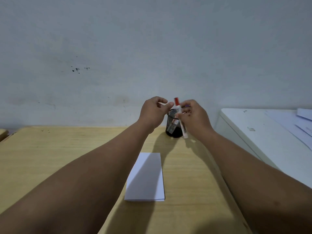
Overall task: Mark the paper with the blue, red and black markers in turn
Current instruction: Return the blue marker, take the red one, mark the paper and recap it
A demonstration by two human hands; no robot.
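Fingers of the right hand are clamped round a red marker, which stands nearly upright with its red cap at the top and its white barrel running down in front of a black mesh cup at the far edge of the table. The left hand is just left of the cap, thumb and forefinger apart and holding nothing, its fingertips close to the cap but not clearly touching it. The marker's long axis is close to vertical, tilted slightly so the low end sits right of the top, and the cap end is the one nearer the left hand, so that hand looks best placed to pull the cap off. The paper lies flat on the table, nearer than both hands and a little left of the marker; no marks are visible on it. Whether blue and black markers sit in the cup cannot be told.
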